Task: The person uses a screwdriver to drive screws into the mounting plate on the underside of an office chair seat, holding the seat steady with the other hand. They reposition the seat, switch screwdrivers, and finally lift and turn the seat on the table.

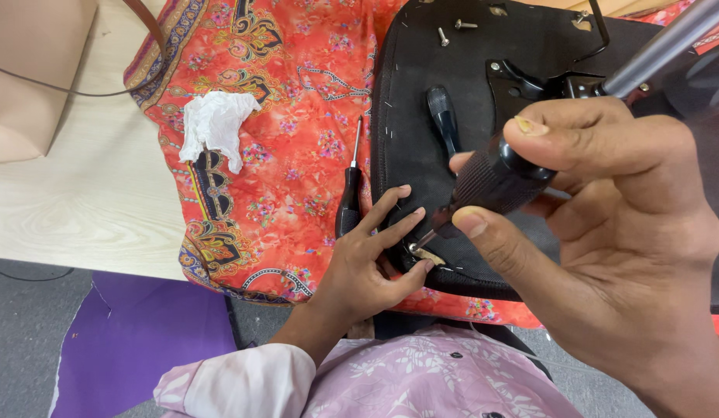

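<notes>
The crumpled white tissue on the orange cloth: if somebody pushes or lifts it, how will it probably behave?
The crumpled white tissue looks thin and loosely bunched, so it is probably very light and floppy, and would change shape when pinched. It lies on the patterned orange cloth, so a push would likely make it slide or tumble rather than roll. It may tear easily.
</notes>
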